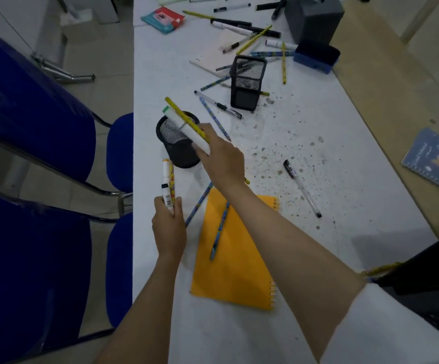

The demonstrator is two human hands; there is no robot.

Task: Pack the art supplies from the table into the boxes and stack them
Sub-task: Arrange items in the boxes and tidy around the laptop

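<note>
My right hand [219,158] grips a white marker with a green cap [184,127] together with a yellow pencil [185,118], both held over the round black mesh cup [177,151]. My left hand [168,227] holds upright a white marker with an orange tip [166,183] and a patterned pencil beside it. A square black mesh holder [247,82] stands farther back. A blue pencil [219,231] lies on an orange spiral notebook [236,258]. A clear pen [302,189] lies to the right.
Several pens, pencils and markers are scattered at the far end, near a grey box [313,17] and a blue box [317,56]. A teal packet [163,19] and a blue notebook [434,161] lie at the edges. Blue chairs [29,101] stand left of the table.
</note>
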